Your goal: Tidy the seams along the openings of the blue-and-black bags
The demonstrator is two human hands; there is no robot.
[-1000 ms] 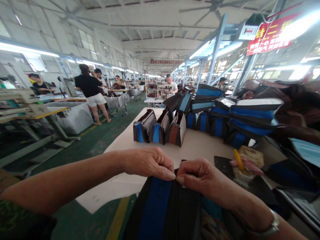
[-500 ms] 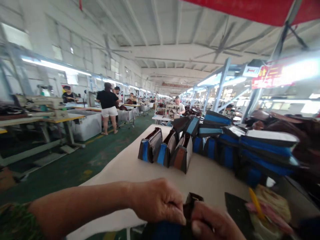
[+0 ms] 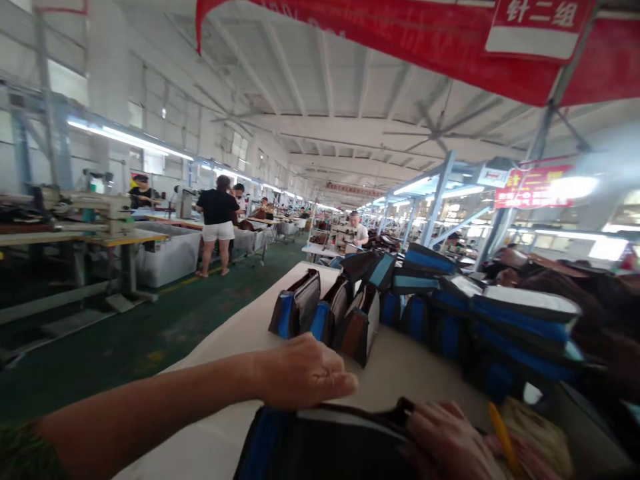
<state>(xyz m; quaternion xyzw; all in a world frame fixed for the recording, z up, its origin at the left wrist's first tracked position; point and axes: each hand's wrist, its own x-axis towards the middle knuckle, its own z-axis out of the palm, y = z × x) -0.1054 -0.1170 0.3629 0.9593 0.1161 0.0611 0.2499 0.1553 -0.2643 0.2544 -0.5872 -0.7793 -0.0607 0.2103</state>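
A dark bag with a blue end stripe and a pale strip along its top edge (image 3: 325, 443) lies at the bottom of the view, partly cut off. My left hand (image 3: 310, 377) is closed at its far left top edge, with most of the fingertips hidden. My right hand (image 3: 453, 437) grips the bag's right end, the fingers bent over it and slightly blurred. Just beyond, two bags with blue stripes, one the left blue-striped bag (image 3: 296, 305), and a brown-striped bag (image 3: 356, 327) stand upright in a row on the pale table (image 3: 215, 363).
A pile of blue and dark bags (image 3: 525, 320) fills the table's right side. A yellow-handled tool (image 3: 503, 437) lies by a crumpled beige cloth (image 3: 537, 440) at lower right. Sewing machines (image 3: 107, 210) and a standing person (image 3: 218, 223) are across the green aisle (image 3: 185, 313).
The bag has turned and come up, showing its long side. My hands have moved apart, the left one slightly up and left, the right one rightward. The camera has tilted up.
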